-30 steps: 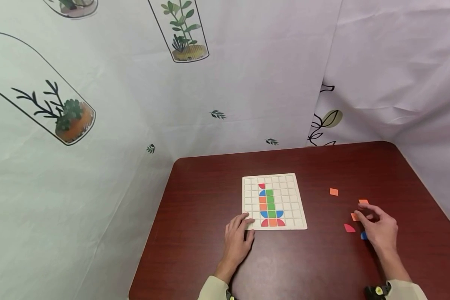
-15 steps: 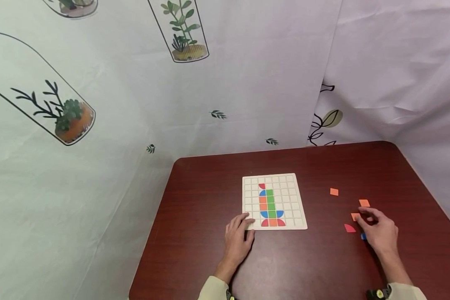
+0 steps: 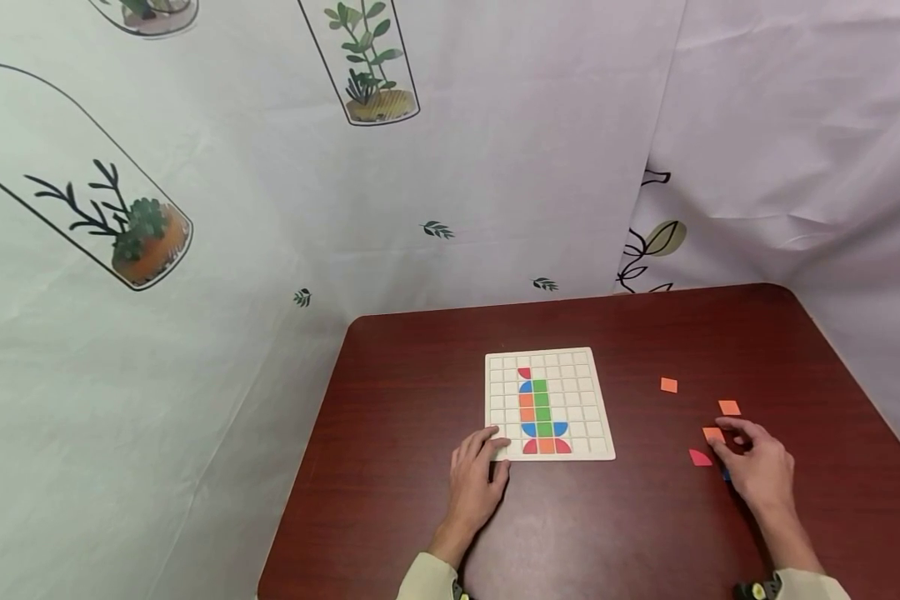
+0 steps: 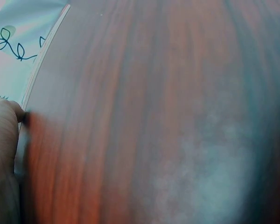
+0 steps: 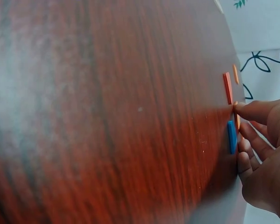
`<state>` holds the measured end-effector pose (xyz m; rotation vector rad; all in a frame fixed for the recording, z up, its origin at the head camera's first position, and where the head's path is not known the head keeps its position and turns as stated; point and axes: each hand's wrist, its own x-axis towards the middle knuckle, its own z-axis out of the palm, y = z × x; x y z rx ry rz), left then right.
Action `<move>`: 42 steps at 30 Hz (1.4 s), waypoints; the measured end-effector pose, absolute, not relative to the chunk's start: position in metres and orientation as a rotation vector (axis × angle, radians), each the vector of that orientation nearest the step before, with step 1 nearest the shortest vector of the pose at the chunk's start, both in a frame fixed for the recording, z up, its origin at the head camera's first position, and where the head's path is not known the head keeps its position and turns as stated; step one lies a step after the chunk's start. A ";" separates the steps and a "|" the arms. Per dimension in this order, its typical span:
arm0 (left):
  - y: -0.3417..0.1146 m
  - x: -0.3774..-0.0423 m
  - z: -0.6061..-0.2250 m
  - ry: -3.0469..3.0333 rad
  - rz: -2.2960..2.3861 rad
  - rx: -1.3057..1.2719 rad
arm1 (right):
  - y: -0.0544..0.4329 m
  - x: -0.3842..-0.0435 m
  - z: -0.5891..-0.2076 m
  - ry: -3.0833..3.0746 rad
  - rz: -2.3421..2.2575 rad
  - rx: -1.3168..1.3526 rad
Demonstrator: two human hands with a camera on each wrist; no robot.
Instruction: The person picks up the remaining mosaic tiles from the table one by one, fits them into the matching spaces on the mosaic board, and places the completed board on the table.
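Note:
In the head view, a cream grid board [image 3: 581, 400] lies on the table with red, blue, orange and green tiles forming an upright figure. My left hand [image 3: 474, 483] rests at its near left corner, fingertips on the board and thumb by the near edge. To the right, my right hand [image 3: 759, 468] bends thumb and forefinger about the edges of an orange square tile [image 3: 712, 434]. The right wrist view shows my thumb [image 5: 254, 111] at one end of that tile, forefinger near the other. A blue tile [image 5: 232, 137] lies beside it, mostly covered by my hand in the head view.
A red quarter-round tile [image 3: 700, 457] lies left of my right hand. Two more orange squares sit farther back, one orange tile [image 3: 730, 407] just beyond my fingers and another orange tile [image 3: 669, 385] nearer the board. Printed fabric [image 3: 480, 167] hangs behind the dark table [image 3: 420, 375].
My right hand has drawn slightly nearer, from beside the farther orange square to the one under its thumb. More of the blue tile is now covered. My left hand stays put.

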<state>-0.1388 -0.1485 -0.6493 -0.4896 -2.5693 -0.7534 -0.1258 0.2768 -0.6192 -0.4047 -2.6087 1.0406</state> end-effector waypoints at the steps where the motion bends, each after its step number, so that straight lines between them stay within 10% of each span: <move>1: -0.148 -0.139 -0.649 -2.564 -0.751 -0.493 | 0.276 -0.126 -0.619 -2.607 1.040 -0.400; 42: -0.149 -0.138 -0.647 -2.590 -0.765 -0.479 | 0.276 -0.129 -0.605 -2.613 1.171 -0.505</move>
